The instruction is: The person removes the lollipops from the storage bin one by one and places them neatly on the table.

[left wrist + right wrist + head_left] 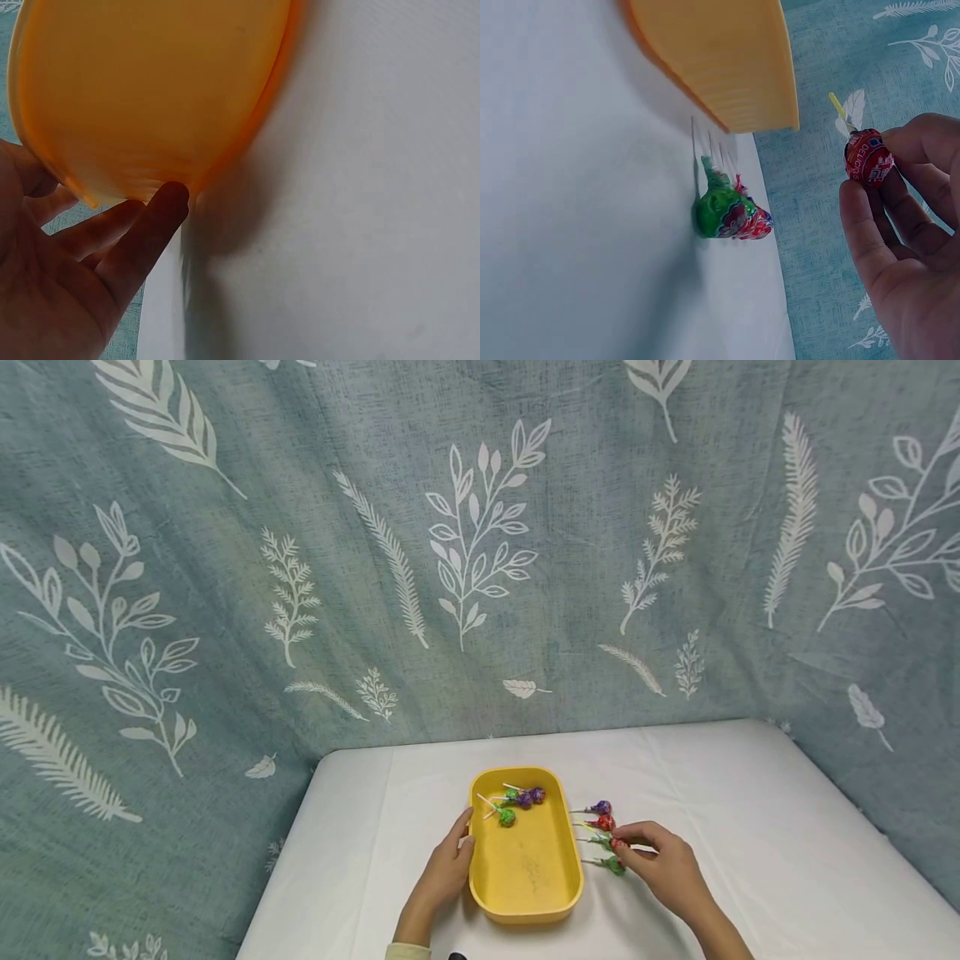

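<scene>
Several wrapped lollipops lie in a yellow tray [525, 877], with green [507, 817] and purple [537, 795] wrappers near its far end. My left hand [446, 864] rests its fingers against the tray's left outer wall; in the left wrist view its fingertips [176, 196] touch that wall. Between thumb and fingers, my right hand [667, 868] pinches a red lollipop [868, 157] by its wrapped head, and its yellow stick points away from the palm. Beside the tray's right wall, a purple lollipop [602, 807], a red lollipop [606, 822] and green lollipops [615, 865] lie in a column, sticks toward the tray.
A white cloth [750, 827] covers the table. Behind and at the sides hangs a blue-green curtain [465, 693] with white leaf prints. A small dark object [457, 956] shows at the bottom edge of the head view.
</scene>
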Demonstrator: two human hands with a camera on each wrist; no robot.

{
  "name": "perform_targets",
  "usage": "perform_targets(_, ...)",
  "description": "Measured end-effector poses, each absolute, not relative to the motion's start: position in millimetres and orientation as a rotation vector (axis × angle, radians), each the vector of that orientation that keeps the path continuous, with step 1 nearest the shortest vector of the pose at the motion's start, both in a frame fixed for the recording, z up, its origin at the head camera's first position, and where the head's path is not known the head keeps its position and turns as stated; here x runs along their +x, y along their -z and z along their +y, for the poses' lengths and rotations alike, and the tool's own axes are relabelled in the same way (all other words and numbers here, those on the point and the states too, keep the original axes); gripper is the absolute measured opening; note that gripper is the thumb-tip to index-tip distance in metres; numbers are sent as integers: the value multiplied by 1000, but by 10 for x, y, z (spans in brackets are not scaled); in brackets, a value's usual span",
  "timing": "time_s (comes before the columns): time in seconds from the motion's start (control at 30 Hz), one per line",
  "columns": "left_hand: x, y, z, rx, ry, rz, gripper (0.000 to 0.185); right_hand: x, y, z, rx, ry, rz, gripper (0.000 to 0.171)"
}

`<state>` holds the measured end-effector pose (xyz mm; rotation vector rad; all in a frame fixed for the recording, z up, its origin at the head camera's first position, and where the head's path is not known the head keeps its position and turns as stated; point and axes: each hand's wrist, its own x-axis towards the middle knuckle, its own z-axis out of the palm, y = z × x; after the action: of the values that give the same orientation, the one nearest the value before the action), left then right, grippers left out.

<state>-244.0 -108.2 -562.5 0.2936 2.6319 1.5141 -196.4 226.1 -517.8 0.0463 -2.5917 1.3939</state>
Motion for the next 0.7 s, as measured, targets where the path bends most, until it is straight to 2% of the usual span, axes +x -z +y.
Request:
perform_targets(0.4, -2458, 5624, -1087, 307, -1508, 2640, 51, -1855, 5410, 2322, -80, -1362, -2673, 16)
perform_targets(0.7, -2449, 5626, -1084, 312, -1516, 2633, 51, -1829, 5535, 2349, -26, -1332, -2716, 16)
